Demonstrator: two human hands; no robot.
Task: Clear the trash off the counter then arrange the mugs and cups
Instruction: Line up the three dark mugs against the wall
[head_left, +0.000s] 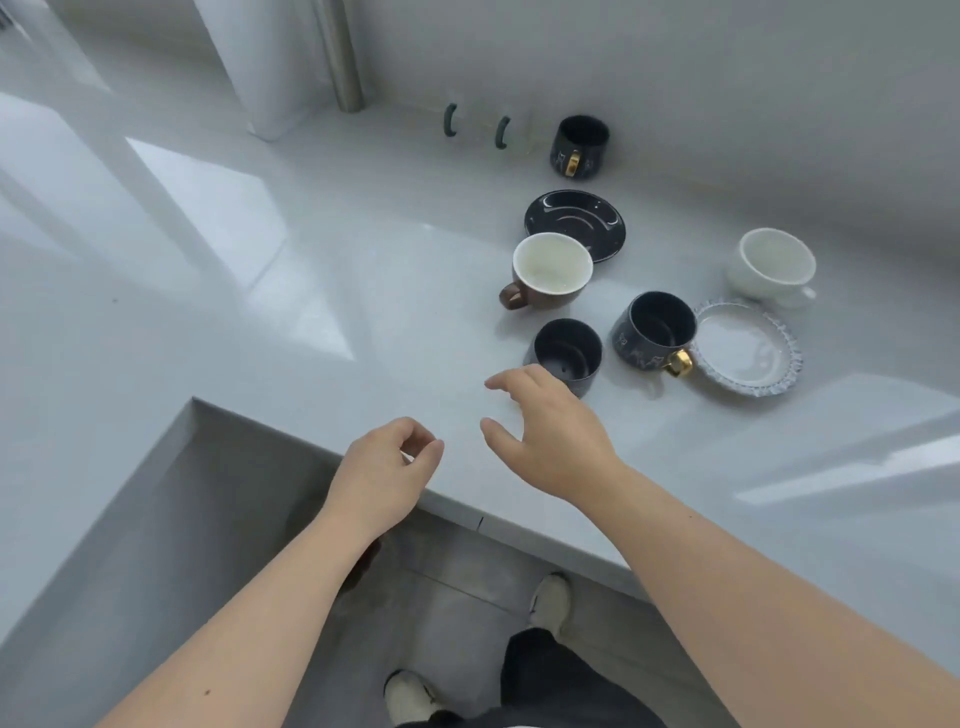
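The left hand (387, 462) hangs over the tabletop (311, 332) edge, fingers curled loosely; a pale sliver shows between them, though I cannot tell what it is. The right hand (545, 431) is spread and empty, and is the nearer hand to the handleless dark cup (566, 356), just beside its fingertips at one o'clock. The other mugs fan out from twelve to two o'clock. No trash is visible.

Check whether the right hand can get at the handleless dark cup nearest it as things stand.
Probably yes. The right hand is open just in front of the handleless dark cup, with bare counter between them. The brown mug stands behind it, out of the way.
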